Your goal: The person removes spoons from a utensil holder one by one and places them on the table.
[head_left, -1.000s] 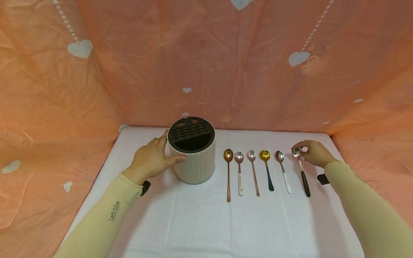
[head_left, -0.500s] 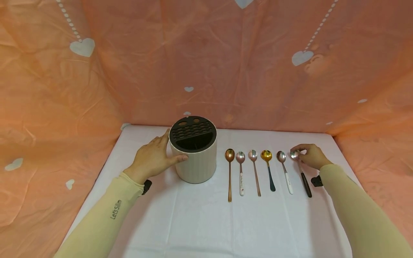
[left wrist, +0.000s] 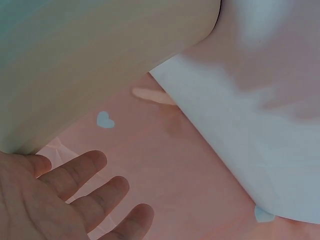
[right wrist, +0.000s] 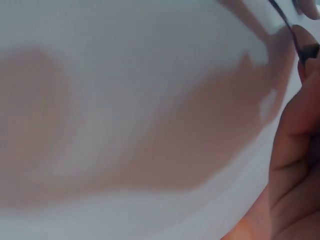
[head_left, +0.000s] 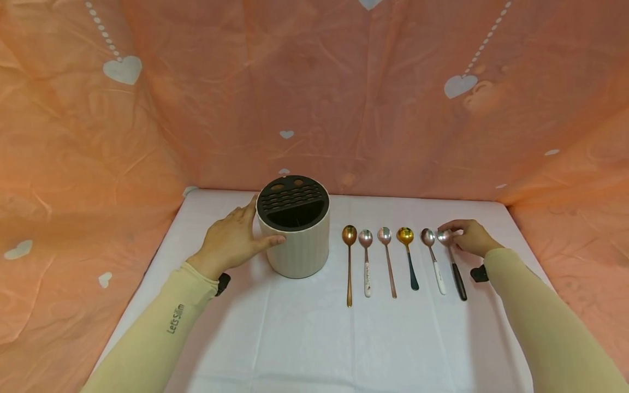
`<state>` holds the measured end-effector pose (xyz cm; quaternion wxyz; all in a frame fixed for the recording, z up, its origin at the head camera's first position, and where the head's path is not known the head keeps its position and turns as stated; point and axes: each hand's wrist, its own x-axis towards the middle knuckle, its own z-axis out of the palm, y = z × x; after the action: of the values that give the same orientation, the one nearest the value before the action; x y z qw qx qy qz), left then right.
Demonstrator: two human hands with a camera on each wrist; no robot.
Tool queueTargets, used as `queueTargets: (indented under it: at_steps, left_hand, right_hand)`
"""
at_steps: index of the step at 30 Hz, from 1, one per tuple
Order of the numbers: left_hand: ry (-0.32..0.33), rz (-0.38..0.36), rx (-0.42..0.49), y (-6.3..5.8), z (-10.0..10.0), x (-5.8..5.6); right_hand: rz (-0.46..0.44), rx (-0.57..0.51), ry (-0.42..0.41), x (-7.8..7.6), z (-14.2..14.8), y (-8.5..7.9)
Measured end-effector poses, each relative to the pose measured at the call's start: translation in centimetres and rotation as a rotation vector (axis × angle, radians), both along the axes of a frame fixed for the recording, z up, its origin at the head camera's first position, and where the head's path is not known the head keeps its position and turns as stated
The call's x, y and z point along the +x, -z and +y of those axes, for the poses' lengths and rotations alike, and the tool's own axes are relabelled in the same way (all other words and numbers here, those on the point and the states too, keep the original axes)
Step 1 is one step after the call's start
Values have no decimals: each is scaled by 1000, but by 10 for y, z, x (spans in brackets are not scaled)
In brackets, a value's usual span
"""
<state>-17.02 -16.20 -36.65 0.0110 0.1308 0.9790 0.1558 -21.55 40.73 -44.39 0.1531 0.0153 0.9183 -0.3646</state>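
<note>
A cream ribbed utensil holder (head_left: 297, 254) with a black slotted lid stands upright on the white cloth. My left hand (head_left: 230, 241) is at its left side, thumb along the front and the other fingers toward the back. In the left wrist view the fingers (left wrist: 82, 172) are spread and fairly straight beside the holder wall (left wrist: 95, 60). At the right end of a row of spoons, my right hand (head_left: 473, 238) pinches the bowl of a black-handled spoon (head_left: 459, 282), partly covering it. A white-handled spoon (head_left: 439, 275) lies just left of it.
Further left in the row lie a gold spoon with a dark handle (head_left: 413, 275), a rose-gold spoon (head_left: 390, 273), a spoon with a patterned white handle (head_left: 367, 278) and a long copper spoon (head_left: 349, 273). An orange cloth (head_left: 314, 109) with hearts hangs behind the table.
My right hand has shifted the black-handled spoon slightly left, closer to the white-handled one. My left hand stays against the holder.
</note>
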Motion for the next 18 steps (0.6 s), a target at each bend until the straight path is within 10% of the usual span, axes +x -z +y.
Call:
queueTargets:
  at_steps: [18]
  left_hand:
    - [14, 2, -1, 1, 3, -1]
  right_hand:
    - [206, 253, -64, 10, 2, 12]
